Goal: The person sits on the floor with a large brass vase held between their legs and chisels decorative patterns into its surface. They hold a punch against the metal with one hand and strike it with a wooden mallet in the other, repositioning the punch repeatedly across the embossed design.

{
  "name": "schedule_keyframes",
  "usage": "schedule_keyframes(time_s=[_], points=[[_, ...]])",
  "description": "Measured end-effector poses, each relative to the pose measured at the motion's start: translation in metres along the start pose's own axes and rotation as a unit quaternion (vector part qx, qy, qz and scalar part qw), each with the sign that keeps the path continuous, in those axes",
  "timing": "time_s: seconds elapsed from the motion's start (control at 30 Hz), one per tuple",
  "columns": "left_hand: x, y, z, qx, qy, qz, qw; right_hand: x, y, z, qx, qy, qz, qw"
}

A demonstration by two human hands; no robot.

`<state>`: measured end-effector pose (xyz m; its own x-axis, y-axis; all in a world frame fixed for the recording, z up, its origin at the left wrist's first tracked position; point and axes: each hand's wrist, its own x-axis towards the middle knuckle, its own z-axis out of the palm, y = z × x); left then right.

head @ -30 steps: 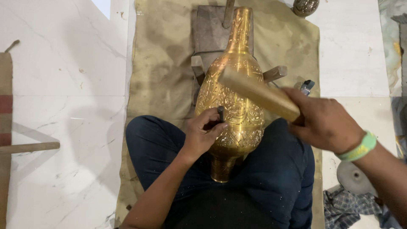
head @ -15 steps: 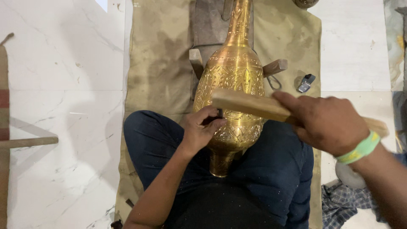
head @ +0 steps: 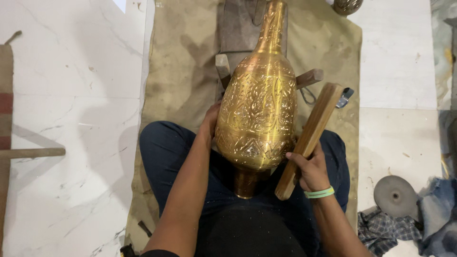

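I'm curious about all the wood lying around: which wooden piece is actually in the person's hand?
The long wooden bat gripped by the right hand, beside the brass vase. The two short wooden blocks only prop the vase; the stick lies untouched at far left.

vase (head: 259, 114) on lap over mat (head: 181, 62), wooden stick (head: 309, 138) at its right — disc (head: 395, 196) farther right

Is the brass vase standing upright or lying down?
Lying down. The brass vase lies along the lap, neck pointing away, foot toward the person; the left hand steadies its side.
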<state>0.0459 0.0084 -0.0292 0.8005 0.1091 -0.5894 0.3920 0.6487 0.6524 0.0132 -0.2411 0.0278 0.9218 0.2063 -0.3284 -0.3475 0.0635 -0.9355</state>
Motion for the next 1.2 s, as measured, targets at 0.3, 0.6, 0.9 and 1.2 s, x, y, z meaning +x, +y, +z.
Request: schedule_keyframes(time_s=[0.3, 0.6, 0.9, 1.2], points=[[-0.019, 0.005, 0.004, 0.091, 0.079, 0.132, 0.984, 0.011, -0.026, 0.016, 0.033, -0.027, 0.053, 0.998], [-0.043, -0.016, -0.015, 0.211, 0.152, 0.386, 0.885, 0.007, 0.002, -0.007, 0.039, -0.014, 0.009, 0.999], [-0.092, -0.066, 0.001, 0.283, -0.064, 0.327, 0.899, -0.038, 0.030, -0.066, -0.136, 0.053, -0.206, 0.968], [-0.094, -0.058, 0.009, 0.407, -0.061, 0.417, 0.810, -0.036, 0.030, -0.080, -0.290, 0.017, -0.211, 0.933]])
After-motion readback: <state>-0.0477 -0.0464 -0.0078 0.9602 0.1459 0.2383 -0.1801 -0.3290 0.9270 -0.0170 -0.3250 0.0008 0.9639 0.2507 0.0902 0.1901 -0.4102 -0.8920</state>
